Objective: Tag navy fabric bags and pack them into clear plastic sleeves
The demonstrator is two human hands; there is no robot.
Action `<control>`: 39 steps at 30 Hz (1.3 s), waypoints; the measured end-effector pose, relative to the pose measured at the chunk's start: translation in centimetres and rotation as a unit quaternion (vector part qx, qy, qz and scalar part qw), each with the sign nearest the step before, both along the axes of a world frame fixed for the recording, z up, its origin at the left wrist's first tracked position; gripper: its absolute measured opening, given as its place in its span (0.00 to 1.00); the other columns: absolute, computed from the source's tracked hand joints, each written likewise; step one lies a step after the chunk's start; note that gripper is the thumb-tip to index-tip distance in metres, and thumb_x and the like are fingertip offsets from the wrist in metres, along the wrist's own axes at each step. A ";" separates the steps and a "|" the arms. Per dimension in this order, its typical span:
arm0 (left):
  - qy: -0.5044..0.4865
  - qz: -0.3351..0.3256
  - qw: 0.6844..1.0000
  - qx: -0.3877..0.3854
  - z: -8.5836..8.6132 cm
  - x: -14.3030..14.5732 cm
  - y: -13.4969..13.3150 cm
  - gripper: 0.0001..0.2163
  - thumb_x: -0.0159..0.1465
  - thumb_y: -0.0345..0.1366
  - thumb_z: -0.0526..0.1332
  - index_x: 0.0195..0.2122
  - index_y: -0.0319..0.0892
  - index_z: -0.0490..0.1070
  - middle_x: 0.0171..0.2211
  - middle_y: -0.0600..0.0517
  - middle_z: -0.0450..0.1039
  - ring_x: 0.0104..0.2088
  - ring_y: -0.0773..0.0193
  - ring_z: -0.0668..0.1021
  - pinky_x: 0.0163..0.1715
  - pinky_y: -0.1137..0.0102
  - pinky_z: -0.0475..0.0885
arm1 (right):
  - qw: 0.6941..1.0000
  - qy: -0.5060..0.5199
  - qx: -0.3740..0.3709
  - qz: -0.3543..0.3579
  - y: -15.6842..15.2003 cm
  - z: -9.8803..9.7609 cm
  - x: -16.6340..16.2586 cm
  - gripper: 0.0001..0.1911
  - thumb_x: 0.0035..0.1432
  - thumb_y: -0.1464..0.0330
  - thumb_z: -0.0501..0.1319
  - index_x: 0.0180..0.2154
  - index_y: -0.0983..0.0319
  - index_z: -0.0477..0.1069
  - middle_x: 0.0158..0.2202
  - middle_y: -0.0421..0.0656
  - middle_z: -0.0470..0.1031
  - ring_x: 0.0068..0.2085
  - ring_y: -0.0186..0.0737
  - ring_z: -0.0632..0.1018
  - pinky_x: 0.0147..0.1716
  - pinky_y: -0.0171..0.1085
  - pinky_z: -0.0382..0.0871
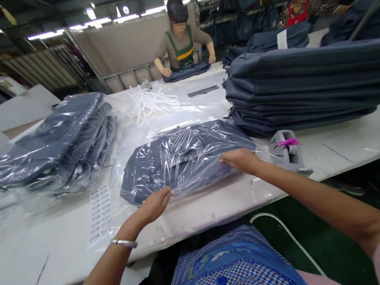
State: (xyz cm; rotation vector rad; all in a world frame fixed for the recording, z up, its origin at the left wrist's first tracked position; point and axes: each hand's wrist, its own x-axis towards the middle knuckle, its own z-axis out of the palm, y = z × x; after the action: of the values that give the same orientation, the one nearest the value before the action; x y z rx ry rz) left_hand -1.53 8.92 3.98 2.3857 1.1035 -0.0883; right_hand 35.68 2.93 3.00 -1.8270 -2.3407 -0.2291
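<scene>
Holding bagged garment near label sheet

Quick count: one dark blue folded garment in a clear plastic bag up front, one pile of bagged dark garments left, one tall stack of unbagged navy folded garments right, one grey tape dispenser, one white label sheet, two co-workers opposite.
</scene>
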 end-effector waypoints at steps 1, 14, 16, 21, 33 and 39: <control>-0.006 -0.013 1.000 -0.010 0.6 0.0 0.6 0.16 0.69 0.44 0.44 0.37 0.45 0.69 0.33 0.50 0.77 0.36 0.56 0.79 0.40 0.64 0.72 | 1.000 -0.015 0.008 0.009 0.1 0.2 -0.1 0.19 0.70 0.59 0.51 0.36 0.59 0.76 0.33 0.43 0.80 0.31 0.40 0.77 0.27 0.35 0.58; -0.008 -0.044 0.998 0.048 -1.5 -2.7 -2.2 0.22 0.69 0.40 0.47 0.63 0.47 0.61 0.61 0.47 0.69 0.57 0.52 0.75 0.55 0.59 0.70 | 0.977 0.119 0.050 0.168 -4.3 -5.3 1.3 0.14 0.70 0.67 0.51 0.43 0.62 0.75 0.43 0.49 0.80 0.46 0.41 0.80 0.45 0.38 0.73; -0.009 -0.027 0.998 0.052 -1.9 -3.0 -1.8 0.22 0.69 0.40 0.46 0.63 0.47 0.61 0.59 0.46 0.72 0.55 0.51 0.77 0.51 0.59 0.72 | 0.983 0.152 -0.029 0.094 -4.2 -5.3 1.2 0.16 0.70 0.64 0.51 0.42 0.61 0.75 0.37 0.47 0.81 0.39 0.42 0.81 0.39 0.37 0.72; -0.016 0.055 0.998 0.024 -1.0 -1.7 1.4 0.18 0.69 0.46 0.43 0.38 0.44 0.68 0.32 0.46 0.77 0.36 0.49 0.80 0.39 0.58 0.72 | 0.961 0.224 -0.162 0.000 -0.6 -2.5 1.3 0.20 0.70 0.59 0.48 0.36 0.61 0.75 0.31 0.45 0.82 0.33 0.43 0.81 0.34 0.37 0.69; -0.066 0.224 0.926 -0.298 -2.8 1.0 5.9 0.28 0.54 0.67 0.51 0.31 0.44 0.60 0.27 0.43 0.78 0.27 0.50 0.82 0.22 0.65 0.71 | 0.922 0.301 -0.243 -0.029 0.6 3.1 3.5 0.23 0.60 0.49 0.59 0.47 0.59 0.75 0.42 0.45 0.82 0.41 0.46 0.82 0.41 0.39 0.74; -0.094 0.246 0.906 -0.333 -2.8 0.7 6.0 0.28 0.51 0.68 0.55 0.31 0.44 0.60 0.25 0.45 0.77 0.26 0.51 0.82 0.20 0.67 0.68 | 0.994 0.087 -0.063 -0.024 -8.5 3.1 8.1 0.41 0.47 0.54 0.72 0.61 0.57 0.65 0.63 0.51 0.66 0.62 0.60 0.66 0.62 0.61 0.55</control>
State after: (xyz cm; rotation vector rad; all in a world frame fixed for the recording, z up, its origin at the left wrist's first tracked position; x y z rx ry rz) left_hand -0.82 14.88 1.21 1.4423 1.2886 -0.0458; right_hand 43.77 -5.58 6.15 -1.8785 -2.2402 0.0719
